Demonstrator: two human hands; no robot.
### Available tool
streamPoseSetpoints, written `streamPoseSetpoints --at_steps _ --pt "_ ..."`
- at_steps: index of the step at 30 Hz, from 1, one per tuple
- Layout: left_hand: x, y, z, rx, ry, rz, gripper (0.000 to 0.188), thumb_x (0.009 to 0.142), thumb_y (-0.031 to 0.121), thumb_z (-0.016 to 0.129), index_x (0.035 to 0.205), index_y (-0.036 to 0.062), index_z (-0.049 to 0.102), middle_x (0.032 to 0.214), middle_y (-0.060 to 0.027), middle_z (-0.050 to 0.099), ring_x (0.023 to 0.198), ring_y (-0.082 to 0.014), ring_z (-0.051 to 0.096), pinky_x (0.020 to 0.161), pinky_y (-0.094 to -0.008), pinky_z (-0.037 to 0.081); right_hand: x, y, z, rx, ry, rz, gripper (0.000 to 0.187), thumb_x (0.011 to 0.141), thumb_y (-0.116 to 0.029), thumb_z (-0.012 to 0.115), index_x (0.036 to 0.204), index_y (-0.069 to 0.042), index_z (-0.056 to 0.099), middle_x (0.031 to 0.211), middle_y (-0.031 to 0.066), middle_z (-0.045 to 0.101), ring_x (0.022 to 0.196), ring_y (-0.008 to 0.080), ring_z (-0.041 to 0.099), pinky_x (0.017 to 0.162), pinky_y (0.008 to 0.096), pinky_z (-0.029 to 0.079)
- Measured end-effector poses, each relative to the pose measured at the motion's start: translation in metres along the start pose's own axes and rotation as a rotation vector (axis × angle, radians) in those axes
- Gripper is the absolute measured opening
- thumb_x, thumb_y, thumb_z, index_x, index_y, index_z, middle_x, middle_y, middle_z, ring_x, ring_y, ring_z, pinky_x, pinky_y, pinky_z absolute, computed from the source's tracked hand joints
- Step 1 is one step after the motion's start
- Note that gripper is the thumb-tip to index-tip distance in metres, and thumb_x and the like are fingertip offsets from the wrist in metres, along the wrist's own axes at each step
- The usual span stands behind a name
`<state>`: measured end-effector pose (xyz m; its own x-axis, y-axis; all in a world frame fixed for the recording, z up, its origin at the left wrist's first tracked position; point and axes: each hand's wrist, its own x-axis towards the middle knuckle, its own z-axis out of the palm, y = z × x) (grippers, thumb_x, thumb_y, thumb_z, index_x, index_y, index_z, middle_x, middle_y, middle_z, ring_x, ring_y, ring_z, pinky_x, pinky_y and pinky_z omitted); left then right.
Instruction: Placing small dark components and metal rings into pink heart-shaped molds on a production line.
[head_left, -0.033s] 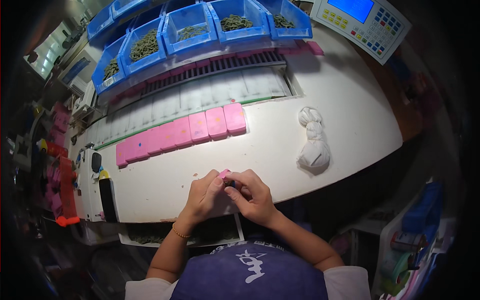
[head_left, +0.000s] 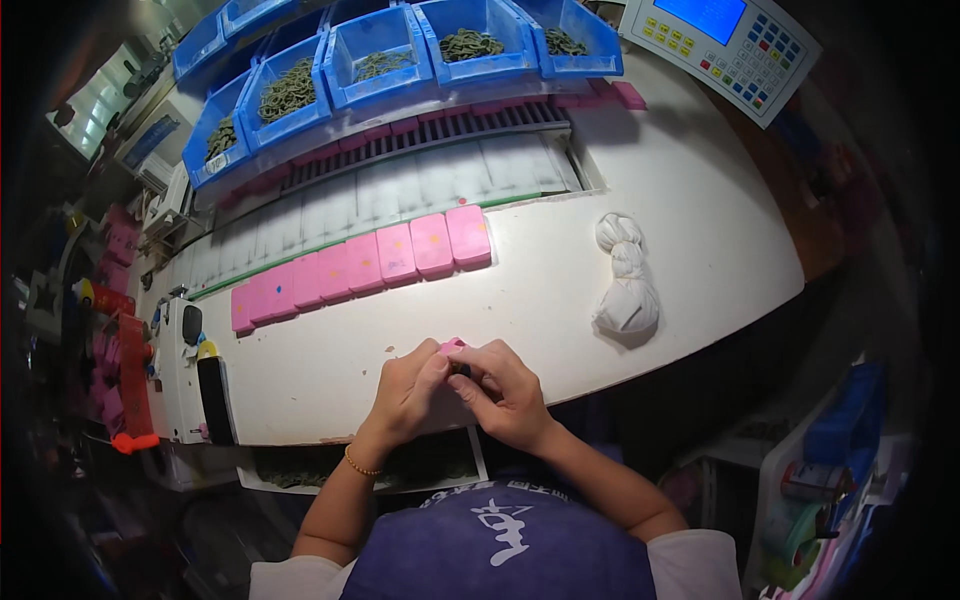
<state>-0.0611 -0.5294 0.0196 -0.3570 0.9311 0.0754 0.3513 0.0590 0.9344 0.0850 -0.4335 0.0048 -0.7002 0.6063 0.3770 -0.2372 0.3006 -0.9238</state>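
Both my hands meet just over the table's near edge, fingers bent inward. My left hand (head_left: 406,388) pinches a small pink piece (head_left: 452,346) between thumb and forefinger. On its other side, my right hand (head_left: 508,392) has its forefinger on the same piece and its thumb tucked below. Most of the piece is hidden by my fingers, and something dark shows in the gap under it. Beyond my hands, a slanting row of pink rounded blocks (head_left: 364,262) lies side by side, some with small coloured marks.
Blue bins (head_left: 380,78) of green ring-like pieces stand at the back, above a slatted rack (head_left: 430,134). To the right lies a knotted white cloth bundle (head_left: 628,280). A keypad panel (head_left: 740,50) sits far right; a black phone-like slab (head_left: 214,400) rests at the left edge.
My right fingers and the pink piece have shifted very slightly. Everything else stays where it was.
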Motion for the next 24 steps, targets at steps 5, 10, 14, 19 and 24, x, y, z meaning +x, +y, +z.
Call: streamPoseSetpoints --at_steps 5,10,14,19,24 --pt "0.002 0.001 0.003 0.013 -0.025 -0.039 0.034 0.103 0.027 0.045 0.086 -0.0005 0.056 0.073 -0.0161 0.055 0.063 -0.0268 0.053 0.061 -0.0338 0.043 -0.003 0.006 -0.001 -0.095 0.063 -0.083 0.030 0.087 0.007 0.068 0.114 -0.005 0.066 0.093 0.0058 0.058 0.073 0.0107 0.056 0.062 0.0233 0.048" --pt "0.002 -0.006 0.001 0.000 0.015 0.018 0.038 0.105 0.029 0.041 0.084 0.0000 0.052 0.068 -0.0100 0.048 0.059 -0.0176 0.047 0.057 -0.0325 0.040 -0.002 0.008 -0.003 -0.071 0.076 -0.056 0.016 0.088 0.003 0.068 0.103 -0.001 0.063 0.092 0.0083 0.058 0.076 0.0165 0.061 0.065 0.0277 0.051" --pt "0.000 -0.019 -0.001 -0.185 0.048 -0.056 0.040 0.106 0.031 0.040 0.083 0.0005 0.051 0.067 -0.0065 0.046 0.060 -0.0129 0.044 0.056 -0.0311 0.039 -0.008 0.012 -0.003 0.219 0.088 0.184 0.011 0.093 -0.001 0.064 0.098 0.000 0.055 0.091 0.0067 0.057 0.072 0.0117 0.061 0.064 0.0258 0.053" --pt "-0.011 -0.014 0.006 -0.099 0.242 -0.086 0.037 0.104 0.030 0.046 0.080 0.0015 0.050 0.064 -0.0067 0.049 0.059 -0.0117 0.046 0.056 -0.0283 0.039 0.008 0.014 0.004 0.460 0.327 0.464 0.024 0.096 -0.004 0.060 0.115 0.002 0.047 0.096 0.0081 0.058 0.058 0.0080 0.059 0.050 0.0216 0.048" --pt "-0.013 0.002 0.013 0.086 0.290 0.001 0.034 0.101 0.028 0.055 0.080 0.0013 0.052 0.064 -0.0104 0.054 0.055 -0.0156 0.049 0.053 -0.0311 0.041 0.022 0.010 -0.003 0.169 0.258 0.408 0.039 0.093 -0.004 0.063 0.127 0.003 0.046 0.105 0.0099 0.057 0.058 0.0091 0.059 0.051 0.0248 0.048"
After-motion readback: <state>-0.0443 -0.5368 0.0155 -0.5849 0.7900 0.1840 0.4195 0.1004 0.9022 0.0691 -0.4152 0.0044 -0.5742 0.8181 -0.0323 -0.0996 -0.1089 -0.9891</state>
